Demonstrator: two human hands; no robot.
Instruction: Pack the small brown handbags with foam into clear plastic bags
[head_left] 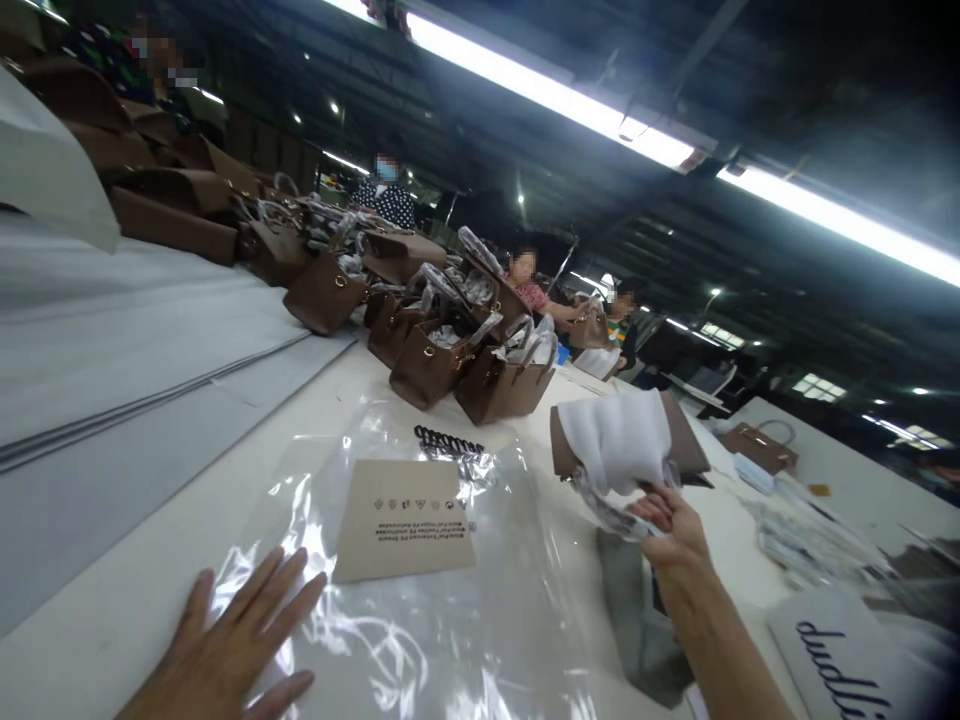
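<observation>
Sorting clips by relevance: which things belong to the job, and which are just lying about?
Apparently in use: white-wrapped brown handbag, held by the right hand; clear plastic, near the left hand; tan printed card.

Apparently lying about: other brown handbags, pale grey sheets, white lettered item.

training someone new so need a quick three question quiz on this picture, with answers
1. Which hand holds the white-wrapped brown bag?
2. Look at the left hand. True or false: it is clenched into a fist.
3. What colour is the printed card? A: red. B: tan. C: green.

Key:
1. The right hand.
2. False; it is spread open.
3. B.
</observation>
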